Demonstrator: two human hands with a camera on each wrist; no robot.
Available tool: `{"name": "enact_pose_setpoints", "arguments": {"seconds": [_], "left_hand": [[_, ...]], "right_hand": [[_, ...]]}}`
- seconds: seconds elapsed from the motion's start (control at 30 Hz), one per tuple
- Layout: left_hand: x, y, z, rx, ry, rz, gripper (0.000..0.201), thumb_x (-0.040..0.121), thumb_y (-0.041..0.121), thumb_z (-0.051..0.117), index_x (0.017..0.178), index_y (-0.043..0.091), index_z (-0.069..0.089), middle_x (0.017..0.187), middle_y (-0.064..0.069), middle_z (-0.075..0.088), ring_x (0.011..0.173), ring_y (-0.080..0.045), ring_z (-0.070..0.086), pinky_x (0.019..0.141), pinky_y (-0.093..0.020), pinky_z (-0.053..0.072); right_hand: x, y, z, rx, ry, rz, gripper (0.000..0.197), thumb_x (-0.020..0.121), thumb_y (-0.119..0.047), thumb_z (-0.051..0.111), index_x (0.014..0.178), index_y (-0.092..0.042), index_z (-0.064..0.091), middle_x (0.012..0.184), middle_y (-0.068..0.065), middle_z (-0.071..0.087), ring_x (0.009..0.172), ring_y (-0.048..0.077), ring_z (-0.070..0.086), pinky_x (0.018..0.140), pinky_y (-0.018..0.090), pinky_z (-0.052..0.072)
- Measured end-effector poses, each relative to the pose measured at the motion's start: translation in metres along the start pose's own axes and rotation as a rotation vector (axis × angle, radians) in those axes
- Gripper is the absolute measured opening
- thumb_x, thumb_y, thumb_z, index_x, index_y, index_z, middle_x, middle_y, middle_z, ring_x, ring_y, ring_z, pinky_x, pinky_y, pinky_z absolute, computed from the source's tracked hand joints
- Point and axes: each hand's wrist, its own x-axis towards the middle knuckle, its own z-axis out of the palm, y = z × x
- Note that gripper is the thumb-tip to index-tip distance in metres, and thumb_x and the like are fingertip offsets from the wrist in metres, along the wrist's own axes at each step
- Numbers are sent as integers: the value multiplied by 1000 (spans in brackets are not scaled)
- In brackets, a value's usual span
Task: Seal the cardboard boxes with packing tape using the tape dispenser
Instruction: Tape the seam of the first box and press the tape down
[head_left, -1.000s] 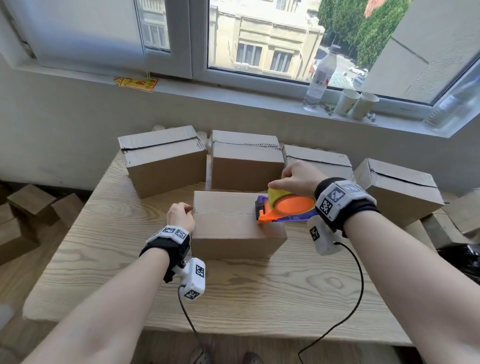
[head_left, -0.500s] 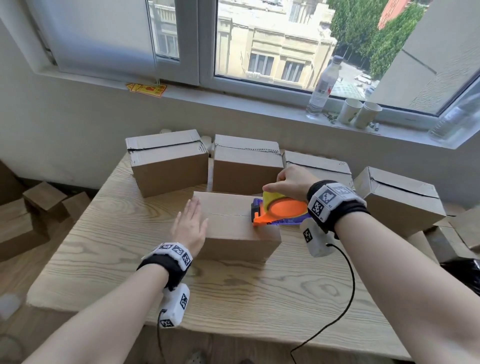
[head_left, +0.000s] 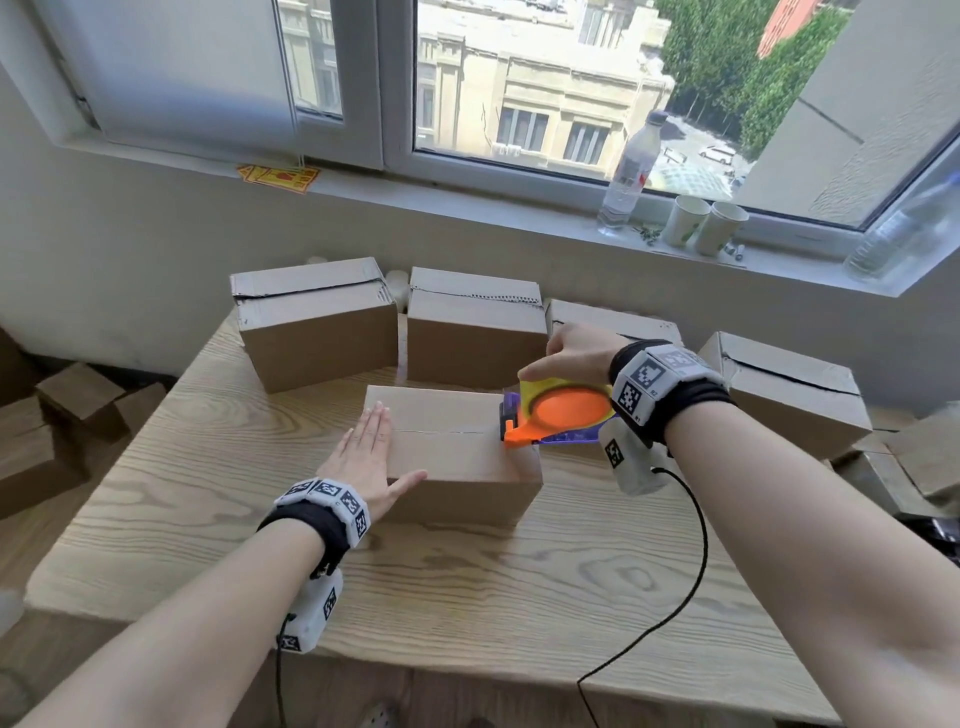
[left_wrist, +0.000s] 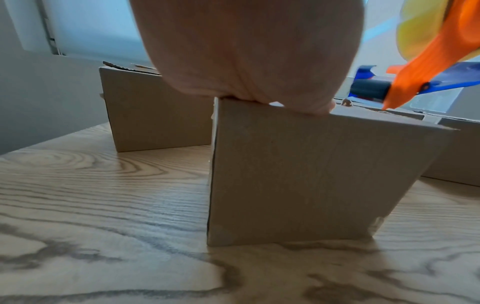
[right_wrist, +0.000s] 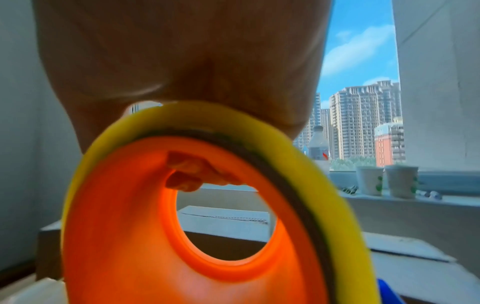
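Box (head_left: 457, 441) sits mid-surface, seam up. Left hand (head_left: 366, 460) lies flat on its left end — an anchor. Right hand's (head_left: 569, 353) grip wraps the dispenser (head_left: 558, 415) at the right edge — start of the seam.

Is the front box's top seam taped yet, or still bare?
Mostly bare: the front box shows an uncovered flap seam from the left hand to the tape dispenser at its right end.

Left hand (head_left: 367, 457) flat, fingers straight; right hand (head_left: 570, 356) curled, gripping downward.
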Motion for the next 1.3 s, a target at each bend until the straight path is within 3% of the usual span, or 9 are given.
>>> {"name": "enact_pose_setpoints", "arguments": {"seconds": [0.13, 0.3, 0.43, 0.63, 0.9, 1.0, 1.1, 1.17, 1.3], "left_hand": [[1, 1, -3, 10, -15, -2, 97, 84, 75, 16, 145, 10, -22, 151, -2, -30, 141, -12, -21, 118, -32, -6], [-1, 2, -5, 32, -23, -10, 96, 83, 75, 15, 145, 10, -22, 152, -2, -29, 141, -12, -21, 118, -32, -5], [1, 3, -5, 44, -28, -9, 97, 82, 76, 14, 145, 11, -22, 152, -3, -29, 142, -12, -20, 118, -31, -6], [2, 2, -5, 38, -13, -19, 98, 81, 76, 15, 146, 11, -19, 154, -2, -25, 142, -12, -18, 118, -31, -6], [1, 3, -4, 54, 9, -18, 98, 80, 76, 13, 147, 11, -17, 154, -3, -24, 142, -11, -19, 118, -31, -5], [1, 0, -3, 55, 20, 11, 101, 72, 85, 4, 147, 21, -18, 155, -4, -23, 143, -13, -18, 118, -32, -5], [0, 0, -5, 86, 20, 37, 85, 78, 80, 8, 145, 34, -18, 155, -5, -22, 143, -15, -17, 117, -33, -6], [1, 1, -6, 110, 31, 28, 82, 81, 77, 6, 146, 32, -17, 155, -5, -22, 143, -14, -18, 117, -34, -7], [3, 16, -4, 139, 88, 81, 97, 68, 72, -14, 148, 17, -12, 155, -1, -21, 143, -11, -17, 117, -34, -10]], "right_hand": [[-2, 23, -6, -10, 20, 42, 43, 80, -50, 66, 62, -13, 52, 62, 1, 48, 66, 21, 48, 54, 28, 32], [-3, 42, -6, -3, 12, 63, 42, 85, -49, 61, 64, -13, 53, 65, 1, 51, 66, 20, 49, 53, 27, 31], [-4, 55, 1, -85, 20, 98, 48, 79, -54, 64, 77, -6, 67, 72, 5, 60, 67, 19, 55, 56, 26, 39], [4, 63, 23, -135, 33, 110, 47, 77, -53, 66, 61, -11, 52, 61, 2, 51, 65, 22, 52, 48, 24, 33], [18, 77, 56, -115, -10, 134, 39, 75, -52, 64, 67, -15, 54, 76, 3, 58, 74, 25, 59, 55, 26, 39], [21, 78, 63, -120, -8, 138, 39, 78, -49, 62, 64, -15, 51, 76, 4, 57, 74, 27, 59, 60, 28, 42], [24, 77, 70, -133, 4, 143, 39, 78, -49, 62, 64, -15, 49, 77, 4, 56, 75, 28, 58, 62, 29, 43], [24, 77, 72, -134, 14, 148, 40, 78, -50, 62, 64, -15, 49, 74, 3, 55, 74, 27, 58, 61, 29, 43], [24, 79, 74, -135, 25, 148, 41, 80, -50, 60, 64, -13, 49, 75, 4, 58, 73, 27, 60, 59, 29, 44]]}}
